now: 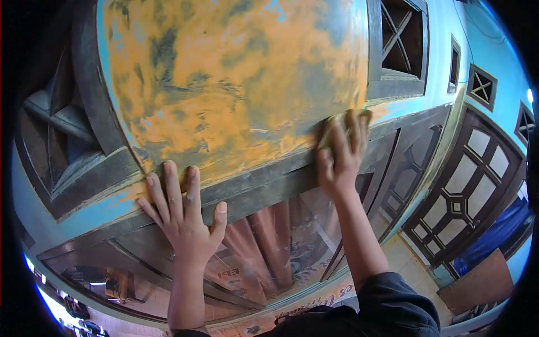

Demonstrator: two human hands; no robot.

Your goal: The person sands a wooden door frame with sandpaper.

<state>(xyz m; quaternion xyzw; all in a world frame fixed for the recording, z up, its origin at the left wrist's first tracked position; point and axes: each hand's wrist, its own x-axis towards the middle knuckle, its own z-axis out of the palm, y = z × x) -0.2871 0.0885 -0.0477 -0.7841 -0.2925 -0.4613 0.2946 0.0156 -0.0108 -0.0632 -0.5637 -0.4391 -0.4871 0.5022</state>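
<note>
A wall panel [241, 73] patched with orange, grey and some light blue fills the upper middle. My left hand [182, 224] lies with spread fingers against its lower left edge and the dark wooden beam [252, 194] below, holding nothing. At the panel's lower right corner, my right hand [342, 151] presses a yellowish-brown pad [330, 128] flat against the surface. The pad is partly hidden under the fingers, so its exact kind cannot be told.
Crossed wooden vent frames sit at the left [62, 129] and upper right [401, 36]. Glass panes with a brown curtain [269, 241] behind them are below the beam. To the right are a dark panelled door [460, 191], a blue sheet [488, 241] and a brown board [477, 286].
</note>
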